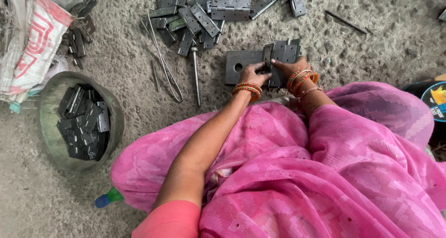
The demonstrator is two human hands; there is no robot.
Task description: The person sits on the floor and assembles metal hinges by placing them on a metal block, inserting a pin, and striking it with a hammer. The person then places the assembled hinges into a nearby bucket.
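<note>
Two hands meet at centre: the left hand (pixel 253 74) and the right hand (pixel 287 67), both bangled at the wrist, close their fingers on a grey steel hinge (pixel 282 57) held upright against a flat steel block (pixel 242 64) with one round hole, resting on the concrete floor (pixel 381 47). At nine o'clock, a round pan (pixel 49 103) holds stacked hinges. Toward twelve o'clock, beyond a steel pin (pixel 195 71) and a bent wire (pixel 162 61), lies a loose hinge pile (pixel 209 13).
</note>
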